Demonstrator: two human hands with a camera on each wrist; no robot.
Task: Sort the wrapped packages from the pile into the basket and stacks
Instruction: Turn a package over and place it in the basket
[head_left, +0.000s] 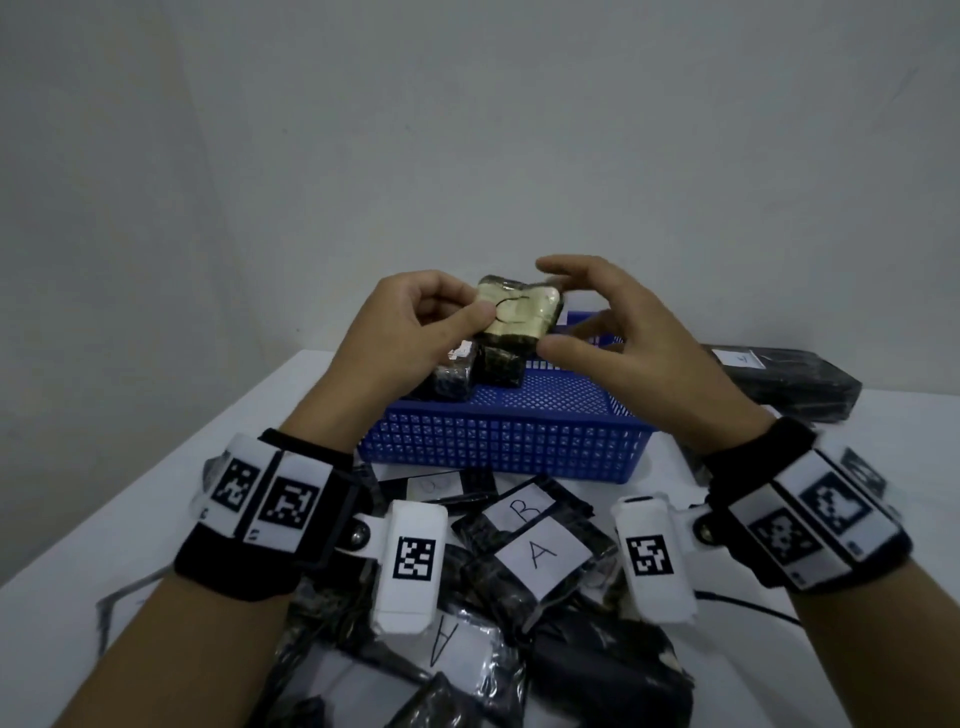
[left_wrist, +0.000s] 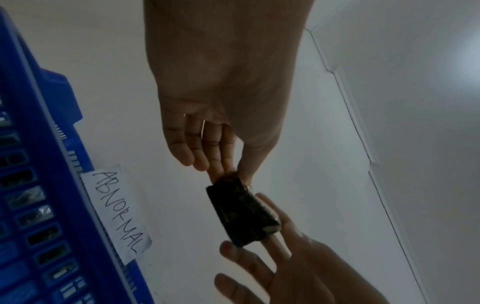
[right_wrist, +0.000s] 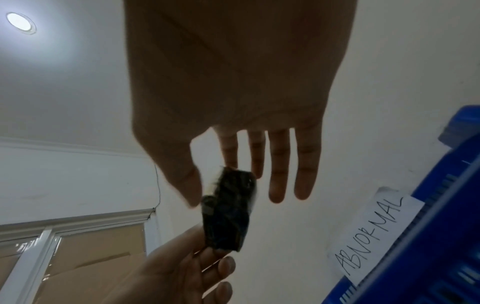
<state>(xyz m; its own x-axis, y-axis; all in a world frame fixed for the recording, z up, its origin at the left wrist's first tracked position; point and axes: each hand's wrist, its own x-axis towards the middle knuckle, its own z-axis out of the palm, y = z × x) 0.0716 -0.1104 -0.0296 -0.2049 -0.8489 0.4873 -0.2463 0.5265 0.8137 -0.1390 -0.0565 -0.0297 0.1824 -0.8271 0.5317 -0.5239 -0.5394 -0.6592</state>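
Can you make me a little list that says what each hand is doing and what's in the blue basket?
left hand: pinches the package
right hand: fingers spread at the package's other edge
package: held up over the basket, tan face with a black mark
basket: blue, holds two dark packages, tag reads ABNORMAL
pile: near the person, labels A and B showing

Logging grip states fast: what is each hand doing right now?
Left hand: pinching the small wrapped package above the blue basket.
Right hand: open, fingers spread around the package's other side; contact cannot be told.
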